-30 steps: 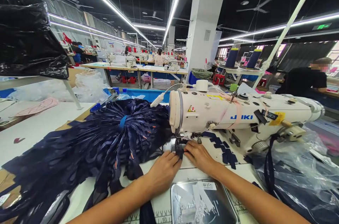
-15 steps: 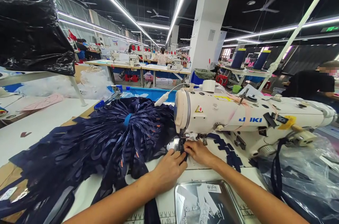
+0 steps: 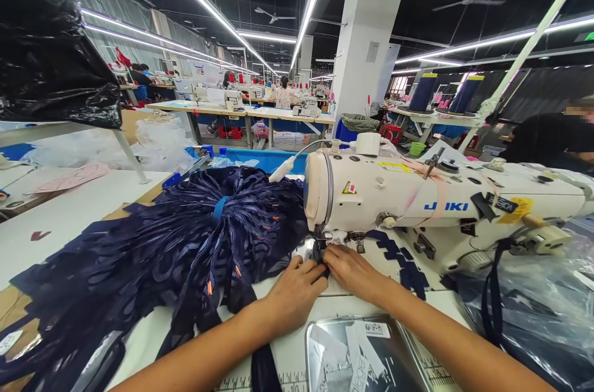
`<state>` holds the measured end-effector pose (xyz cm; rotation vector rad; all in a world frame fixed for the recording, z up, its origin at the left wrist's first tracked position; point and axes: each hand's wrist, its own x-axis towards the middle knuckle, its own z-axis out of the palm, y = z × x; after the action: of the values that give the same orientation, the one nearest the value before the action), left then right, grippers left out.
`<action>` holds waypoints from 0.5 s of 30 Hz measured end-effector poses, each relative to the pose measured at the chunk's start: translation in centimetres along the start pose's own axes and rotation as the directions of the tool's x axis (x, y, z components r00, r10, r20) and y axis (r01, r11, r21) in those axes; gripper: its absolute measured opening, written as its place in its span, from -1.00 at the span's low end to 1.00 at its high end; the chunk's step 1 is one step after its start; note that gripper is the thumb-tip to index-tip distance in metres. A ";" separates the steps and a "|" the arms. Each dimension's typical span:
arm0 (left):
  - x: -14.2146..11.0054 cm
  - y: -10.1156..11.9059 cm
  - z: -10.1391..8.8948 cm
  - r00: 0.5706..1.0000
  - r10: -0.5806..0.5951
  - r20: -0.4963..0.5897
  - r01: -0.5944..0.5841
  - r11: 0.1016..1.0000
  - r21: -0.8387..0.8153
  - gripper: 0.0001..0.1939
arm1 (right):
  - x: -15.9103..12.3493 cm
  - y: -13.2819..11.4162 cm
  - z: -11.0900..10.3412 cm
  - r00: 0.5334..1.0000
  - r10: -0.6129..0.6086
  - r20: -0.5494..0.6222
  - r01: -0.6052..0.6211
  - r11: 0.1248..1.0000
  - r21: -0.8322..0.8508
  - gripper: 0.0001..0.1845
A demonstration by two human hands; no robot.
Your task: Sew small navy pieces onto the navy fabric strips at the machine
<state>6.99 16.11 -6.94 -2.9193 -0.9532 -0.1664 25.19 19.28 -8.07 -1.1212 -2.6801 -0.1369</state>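
Observation:
Both hands meet at the needle area of a white sewing machine (image 3: 371, 191). My left hand (image 3: 297, 290) has its fingers bent and pressed together on a dark navy fabric piece (image 3: 325, 272) just in front of the presser foot (image 3: 318, 250). Close beside it, my right hand (image 3: 351, 269) pinches the same fabric from the right. Much of the piece is hidden by my fingers. To the left spreads a big bundle of navy fabric pieces (image 3: 185, 262), gathered by a blue band (image 3: 219, 208). Small navy fabric patches (image 3: 408, 268) lie right of the needle.
A metal tray (image 3: 320, 373) with paper labels sits at the table's front. Clear plastic bags (image 3: 547, 305) with dark fabric lie at the right. A black plastic bag (image 3: 55, 52) rises at the upper left. Thread cones (image 3: 422, 94) stand behind the machine; other people work farther off.
The view has shifted slightly. My right hand's fingers lie flatter and closer against the left hand's fingertips. Both hands stay at the presser foot with the fabric.

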 end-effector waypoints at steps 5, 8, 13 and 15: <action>-0.1 -0.1 0.6 0.999 0.019 -0.027 -0.019 1.000 -0.009 -0.79 | -0.8 0.0 0.8 0.984 -0.046 -0.169 0.057 0.996 0.063 -0.86; -0.1 -0.1 0.9 0.998 0.020 -0.064 -0.019 1.000 0.007 -0.79 | -0.8 0.0 1.4 0.959 -0.033 -0.280 0.064 0.993 0.103 -0.84; -0.1 -0.1 1.0 0.996 0.022 -0.088 -0.019 0.999 0.026 -0.80 | -0.8 0.2 1.5 0.947 -0.086 -0.311 0.115 0.990 0.076 -0.82; -0.1 0.0 1.0 0.996 0.022 -0.087 -0.019 0.999 0.030 -0.80 | -0.9 0.3 1.3 0.948 -0.138 -0.287 0.156 0.987 0.041 -0.83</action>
<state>6.93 16.15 -7.93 -2.8679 -0.9048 -0.2737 25.77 19.13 -9.51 -0.8130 -2.4883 -0.2190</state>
